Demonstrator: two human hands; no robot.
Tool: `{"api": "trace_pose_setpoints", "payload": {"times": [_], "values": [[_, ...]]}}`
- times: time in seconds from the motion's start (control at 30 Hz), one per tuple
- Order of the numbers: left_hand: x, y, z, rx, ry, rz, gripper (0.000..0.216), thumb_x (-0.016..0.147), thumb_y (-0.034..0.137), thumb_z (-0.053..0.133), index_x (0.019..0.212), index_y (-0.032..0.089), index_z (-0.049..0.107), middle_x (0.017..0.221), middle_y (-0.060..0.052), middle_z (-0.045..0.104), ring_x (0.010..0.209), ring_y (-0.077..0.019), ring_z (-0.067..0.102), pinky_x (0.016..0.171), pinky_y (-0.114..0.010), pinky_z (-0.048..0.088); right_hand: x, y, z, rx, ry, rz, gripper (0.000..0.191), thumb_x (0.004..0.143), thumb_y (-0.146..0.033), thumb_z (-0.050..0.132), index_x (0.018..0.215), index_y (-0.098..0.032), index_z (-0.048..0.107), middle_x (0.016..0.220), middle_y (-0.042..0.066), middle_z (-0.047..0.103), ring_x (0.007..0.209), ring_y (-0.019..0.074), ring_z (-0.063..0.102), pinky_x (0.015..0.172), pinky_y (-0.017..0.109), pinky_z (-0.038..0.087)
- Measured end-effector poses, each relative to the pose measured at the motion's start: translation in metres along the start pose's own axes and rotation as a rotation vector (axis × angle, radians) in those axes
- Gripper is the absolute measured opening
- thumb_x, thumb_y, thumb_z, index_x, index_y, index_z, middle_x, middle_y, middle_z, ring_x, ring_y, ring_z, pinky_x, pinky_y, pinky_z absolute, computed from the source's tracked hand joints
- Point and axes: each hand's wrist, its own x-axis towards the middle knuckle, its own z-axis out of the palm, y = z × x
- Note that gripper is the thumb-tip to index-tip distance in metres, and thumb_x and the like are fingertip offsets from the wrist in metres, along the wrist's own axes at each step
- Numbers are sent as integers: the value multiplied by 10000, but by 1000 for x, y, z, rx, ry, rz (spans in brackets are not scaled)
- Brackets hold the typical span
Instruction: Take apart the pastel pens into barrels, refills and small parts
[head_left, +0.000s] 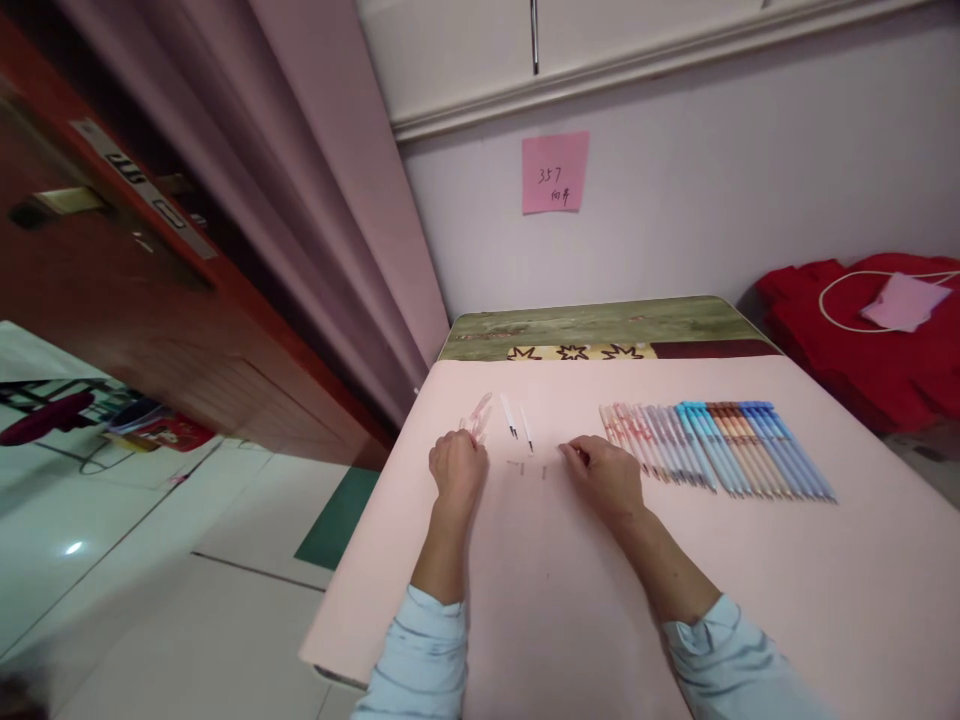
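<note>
My left hand (457,468) rests on the pink table cover (570,590), fingers curled round a clear pink pen barrel (478,415) that sticks out past the knuckles. My right hand (604,474) lies a little to the right, fingers pinched on something too small to name. Between and just beyond the hands lie two white pen refills (517,420) and tiny loose parts (525,467). A row of several pens (716,445), pink through blue, lies right of my right hand.
The table's left edge drops to a white tiled floor (150,560). A pink sticky note (555,172) hangs on the wall behind. Red cloth (862,330) with a pink card is piled at the far right. A wooden door (112,270) stands at the left.
</note>
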Motion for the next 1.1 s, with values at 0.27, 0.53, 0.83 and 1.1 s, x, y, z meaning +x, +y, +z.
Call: {"api": "trace_pose_setpoints", "payload": {"times": [0.27,0.53,0.83,1.1], "values": [[-9,23,1,-659,-53,-178,163,682,326,697,746,179,669,669,-21,611,631,-162,537,623,-281,410,-1,-1,2,384,9,111,341,851,-496,555,779,-202,712,676,29,668,582,146,548,586,251,392],[-56,49,28,-859,-158,-15,166,692,345,731,717,194,668,606,5,563,536,-114,441,534,-245,361,-3,-11,8,863,-177,208,339,779,-506,660,847,-185,748,672,36,690,568,162,575,539,259,447],[-54,46,30,-990,-217,-26,219,716,337,735,862,186,673,728,-11,637,575,-106,507,574,-240,407,-2,-11,11,806,-138,151,311,801,-473,626,785,-182,734,632,32,665,598,167,592,545,253,450],[-9,-2,15,-1810,-213,-543,206,706,256,715,861,152,628,770,-16,620,621,-77,543,585,-209,429,-8,-10,9,427,-25,190,277,800,-419,562,764,-201,729,606,20,649,556,159,565,515,243,408]]}}
